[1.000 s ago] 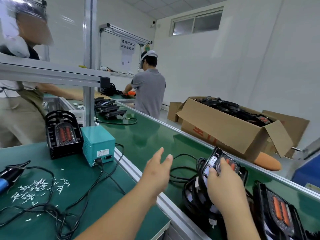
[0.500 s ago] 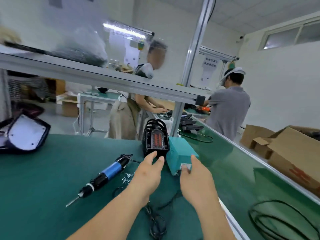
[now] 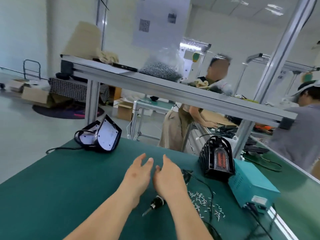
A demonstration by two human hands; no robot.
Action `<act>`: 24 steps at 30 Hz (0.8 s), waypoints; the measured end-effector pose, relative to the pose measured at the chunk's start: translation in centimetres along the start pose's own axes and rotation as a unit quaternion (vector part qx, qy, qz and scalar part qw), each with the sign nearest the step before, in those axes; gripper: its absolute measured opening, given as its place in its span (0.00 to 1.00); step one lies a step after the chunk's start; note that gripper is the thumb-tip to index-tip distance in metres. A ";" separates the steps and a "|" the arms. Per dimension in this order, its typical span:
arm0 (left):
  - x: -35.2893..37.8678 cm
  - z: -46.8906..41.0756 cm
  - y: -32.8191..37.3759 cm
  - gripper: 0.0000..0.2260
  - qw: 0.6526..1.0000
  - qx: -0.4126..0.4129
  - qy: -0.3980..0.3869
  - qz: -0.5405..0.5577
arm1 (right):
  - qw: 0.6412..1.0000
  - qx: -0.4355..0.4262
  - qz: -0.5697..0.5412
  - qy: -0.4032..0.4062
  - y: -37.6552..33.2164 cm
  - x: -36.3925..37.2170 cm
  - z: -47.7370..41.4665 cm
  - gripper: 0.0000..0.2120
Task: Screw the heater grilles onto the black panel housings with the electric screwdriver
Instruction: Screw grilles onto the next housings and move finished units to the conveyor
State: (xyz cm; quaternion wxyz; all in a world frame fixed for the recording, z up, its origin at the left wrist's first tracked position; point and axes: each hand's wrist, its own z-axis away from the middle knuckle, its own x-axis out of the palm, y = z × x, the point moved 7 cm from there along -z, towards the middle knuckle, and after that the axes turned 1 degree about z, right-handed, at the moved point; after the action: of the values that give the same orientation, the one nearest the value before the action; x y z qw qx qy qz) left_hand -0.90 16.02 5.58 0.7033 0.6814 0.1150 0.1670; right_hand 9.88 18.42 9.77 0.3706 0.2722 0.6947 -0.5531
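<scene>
My left hand (image 3: 138,174) and my right hand (image 3: 169,177) hover side by side over the green table (image 3: 60,187), both empty with fingers spread. The electric screwdriver (image 3: 155,204) lies on the mat under my right wrist; only its black nose and bit show. Loose screws (image 3: 204,201) are scattered to its right. Two black panel housings (image 3: 102,135) with white inner faces lean together at the table's far left edge, well ahead of my hands. A black heater with its grille (image 3: 216,158) stands upright at the right.
A teal power box (image 3: 252,186) sits next to the heater, with black cables running across the mat. An aluminium shelf (image 3: 173,87) crosses overhead, carrying a bag of screws. Two people work beyond the table, at the right by the conveyor (image 3: 294,184).
My view has swung left from the conveyor to the work table. My right hand let go of the heater on the belt. Both hands now reach forward over the mat, above the screwdriver.
</scene>
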 end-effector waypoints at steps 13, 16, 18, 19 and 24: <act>-11.9 -7.3 -3.1 0.23 0.974 -0.021 0.225 -0.011 | 0.996 -0.027 0.031 -0.073 -5.2 9.0 -1.8 0.28; -12.3 -9.2 -3.2 0.23 0.973 -0.017 0.228 -0.012 | 0.996 -0.016 0.026 -0.088 -5.2 9.9 -2.4 0.28; -12.4 -10.3 -3.2 0.23 0.973 -0.014 0.229 -0.006 | 0.995 -0.009 0.023 -0.101 -5.0 10.6 -2.7 0.29; -12.4 -10.8 -3.2 0.23 0.974 -0.011 0.228 -0.004 | 0.994 -0.005 0.023 -0.110 -4.9 10.9 -2.8 0.29; -12.7 -13.1 -3.0 0.22 0.971 -0.028 0.237 0.031 | 0.982 0.016 0.054 -0.178 -3.8 13.0 -2.8 0.31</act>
State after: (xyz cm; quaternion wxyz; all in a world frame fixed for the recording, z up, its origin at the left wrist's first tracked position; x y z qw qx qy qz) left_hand -17.38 23.03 1.14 0.6693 0.6056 0.2521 0.3488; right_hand -1.25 19.77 1.63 0.5127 0.2127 0.5930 -0.5833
